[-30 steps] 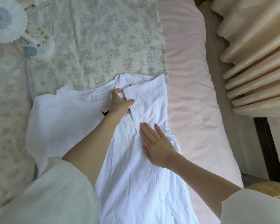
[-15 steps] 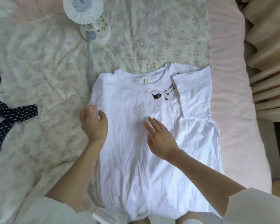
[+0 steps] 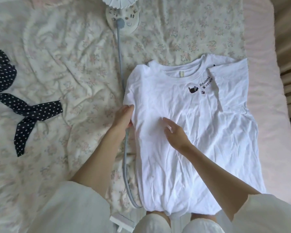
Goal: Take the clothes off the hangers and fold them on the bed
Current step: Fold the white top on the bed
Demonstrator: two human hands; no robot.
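A white T-shirt [image 3: 200, 140] with a small black cat print near the collar lies face up on the bed, its right sleeve folded in over the chest. My left hand [image 3: 123, 117] grips the shirt's left edge just below the left sleeve, fingers tucked under the cloth. My right hand [image 3: 174, 132] hovers over or lightly rests on the middle of the shirt with fingers relaxed and spread. No hanger shows on this shirt.
A floral quilt [image 3: 65, 73] covers the bed, with pink sheet [image 3: 267, 81] at the right. A small white fan [image 3: 123, 19] lies at the top, its grey cable [image 3: 127, 148] running down beside the shirt. A dark polka-dot garment [image 3: 15, 105] lies at far left.
My left hand left the folded right sleeve and moved to the shirt's left edge, taking hold under the left sleeve. My right hand drifted left over the shirt's middle. The view panned left.
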